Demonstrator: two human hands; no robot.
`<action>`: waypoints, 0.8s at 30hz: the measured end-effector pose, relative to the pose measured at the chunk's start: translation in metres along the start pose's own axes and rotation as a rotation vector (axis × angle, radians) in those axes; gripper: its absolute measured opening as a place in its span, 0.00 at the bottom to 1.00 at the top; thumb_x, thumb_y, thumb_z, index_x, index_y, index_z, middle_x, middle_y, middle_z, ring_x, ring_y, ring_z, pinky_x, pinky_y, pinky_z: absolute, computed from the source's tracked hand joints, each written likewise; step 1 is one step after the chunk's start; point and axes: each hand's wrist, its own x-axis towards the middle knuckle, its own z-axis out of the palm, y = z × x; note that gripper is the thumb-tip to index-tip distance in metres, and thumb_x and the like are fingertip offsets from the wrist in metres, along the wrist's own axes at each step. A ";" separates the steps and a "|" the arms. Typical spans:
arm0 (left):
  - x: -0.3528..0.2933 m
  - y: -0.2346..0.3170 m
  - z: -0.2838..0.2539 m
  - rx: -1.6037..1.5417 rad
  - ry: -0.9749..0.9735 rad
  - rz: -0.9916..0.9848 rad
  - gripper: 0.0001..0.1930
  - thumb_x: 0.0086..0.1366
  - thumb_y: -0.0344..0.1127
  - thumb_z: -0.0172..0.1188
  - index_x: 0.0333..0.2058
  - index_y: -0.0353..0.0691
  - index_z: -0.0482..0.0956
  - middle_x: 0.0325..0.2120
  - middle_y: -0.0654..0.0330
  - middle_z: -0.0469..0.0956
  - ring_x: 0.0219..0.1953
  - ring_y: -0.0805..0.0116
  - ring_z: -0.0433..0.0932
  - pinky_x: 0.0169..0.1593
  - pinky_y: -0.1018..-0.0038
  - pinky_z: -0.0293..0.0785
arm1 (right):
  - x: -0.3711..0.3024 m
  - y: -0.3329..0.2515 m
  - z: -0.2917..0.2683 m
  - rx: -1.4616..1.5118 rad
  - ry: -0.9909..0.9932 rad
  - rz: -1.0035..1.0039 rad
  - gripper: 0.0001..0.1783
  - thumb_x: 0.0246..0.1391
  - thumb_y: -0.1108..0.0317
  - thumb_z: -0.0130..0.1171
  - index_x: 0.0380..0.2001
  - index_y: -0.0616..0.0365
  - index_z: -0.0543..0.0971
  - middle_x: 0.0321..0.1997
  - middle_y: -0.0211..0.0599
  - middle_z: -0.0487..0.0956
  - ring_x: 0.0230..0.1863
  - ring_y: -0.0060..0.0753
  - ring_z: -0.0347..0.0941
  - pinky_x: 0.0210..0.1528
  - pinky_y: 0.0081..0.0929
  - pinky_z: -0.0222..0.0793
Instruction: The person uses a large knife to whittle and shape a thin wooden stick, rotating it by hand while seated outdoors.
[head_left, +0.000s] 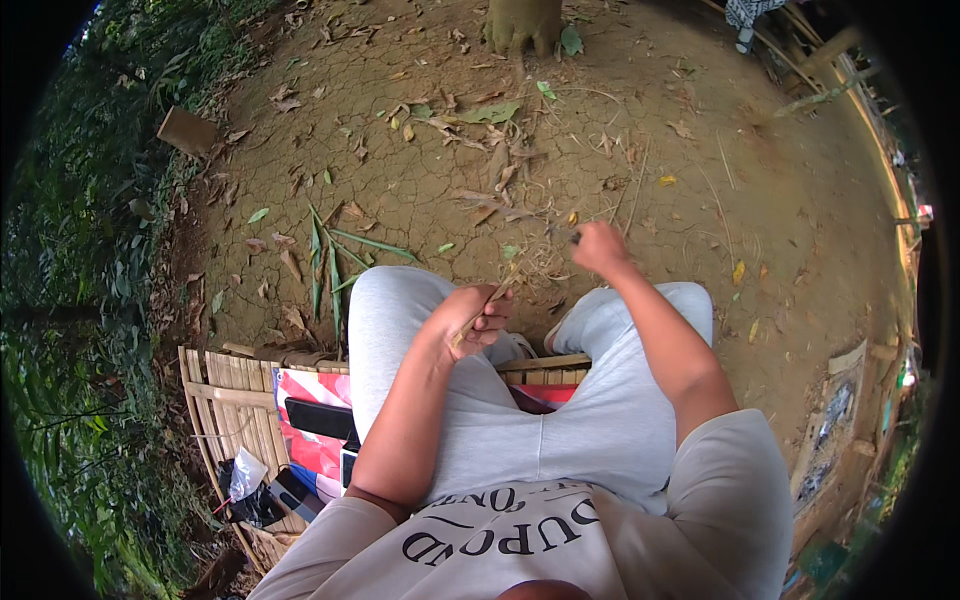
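Note:
My left hand (480, 318) is closed around a thin tan stick (497, 292), above my left knee. The stick slants up and away from the palm, toward the ground between my knees. Farther right and forward, my right hand (602, 248) is wrapped around what looks like a knife (575, 237). Only its dark end shows at the fist; its blade is blurred against the soil. The two hands are apart. Below them, pale curly shavings (545, 262) lie scattered on the ground in front of my feet.
I sit on a bamboo bench (228, 372). On its left side are a red and white cloth (312, 455), a black phone-like object (318, 418) and a plastic bag (247, 475). Green leaf blades (318, 265) lie by my left knee. A tree trunk (525, 22) stands ahead.

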 end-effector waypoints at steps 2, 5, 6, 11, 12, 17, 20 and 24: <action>-0.016 -0.001 0.014 0.030 0.042 0.028 0.06 0.73 0.34 0.43 0.37 0.40 0.66 0.13 0.74 0.59 0.08 0.86 0.55 0.08 0.86 0.48 | -0.021 -0.032 -0.012 0.025 0.007 -0.151 0.09 0.41 0.64 0.63 0.29 0.51 0.83 0.28 0.47 0.81 0.36 0.51 0.80 0.41 0.48 0.74; -0.059 -0.006 0.036 0.115 0.070 0.113 0.04 0.72 0.32 0.45 0.38 0.39 0.66 0.13 0.74 0.59 0.08 0.86 0.55 0.08 0.87 0.50 | -0.024 -0.039 -0.028 0.026 0.070 -0.318 0.08 0.42 0.63 0.64 0.28 0.49 0.82 0.28 0.44 0.82 0.36 0.50 0.80 0.41 0.48 0.74; -0.075 -0.011 0.038 0.136 0.059 0.138 0.03 0.71 0.31 0.46 0.38 0.39 0.66 0.13 0.73 0.60 0.07 0.86 0.55 0.07 0.87 0.50 | -0.024 -0.040 -0.030 0.028 0.098 -0.363 0.07 0.42 0.63 0.64 0.28 0.48 0.82 0.29 0.44 0.82 0.36 0.49 0.80 0.40 0.47 0.74; -0.157 -0.026 0.035 -0.071 -0.151 0.135 0.04 0.70 0.27 0.45 0.42 0.36 0.64 0.13 0.71 0.62 0.06 0.85 0.59 0.06 0.86 0.53 | 0.037 0.119 -0.055 -0.130 0.298 0.247 0.08 0.44 0.69 0.61 0.29 0.56 0.84 0.29 0.49 0.82 0.33 0.49 0.81 0.36 0.44 0.76; -0.162 -0.033 0.033 -0.067 -0.115 0.110 0.05 0.70 0.26 0.45 0.42 0.35 0.64 0.13 0.71 0.62 0.05 0.84 0.59 0.06 0.86 0.52 | 0.035 0.130 -0.068 -0.161 0.293 0.235 0.08 0.43 0.69 0.60 0.29 0.58 0.84 0.28 0.49 0.82 0.33 0.50 0.81 0.36 0.44 0.76; -0.172 -0.049 0.039 0.043 -0.098 0.086 0.07 0.66 0.22 0.45 0.42 0.35 0.64 0.11 0.71 0.61 0.04 0.83 0.57 0.05 0.85 0.52 | -0.011 0.108 -0.099 -0.266 0.259 0.073 0.08 0.41 0.67 0.62 0.27 0.56 0.83 0.27 0.46 0.82 0.33 0.52 0.80 0.38 0.47 0.76; -0.167 -0.059 0.042 0.149 -0.084 0.106 0.08 0.65 0.22 0.47 0.42 0.36 0.64 0.12 0.71 0.61 0.04 0.83 0.56 0.06 0.85 0.51 | -0.055 0.059 -0.105 -0.129 0.227 -0.122 0.08 0.39 0.64 0.64 0.27 0.51 0.83 0.26 0.45 0.82 0.31 0.52 0.80 0.38 0.48 0.74; -0.201 -0.065 0.049 0.154 -0.100 0.106 0.10 0.64 0.20 0.46 0.43 0.36 0.63 0.12 0.70 0.61 0.05 0.85 0.56 0.07 0.86 0.49 | -0.053 0.084 -0.096 -0.109 0.318 -0.186 0.09 0.40 0.64 0.65 0.29 0.49 0.82 0.28 0.43 0.82 0.35 0.49 0.80 0.40 0.45 0.75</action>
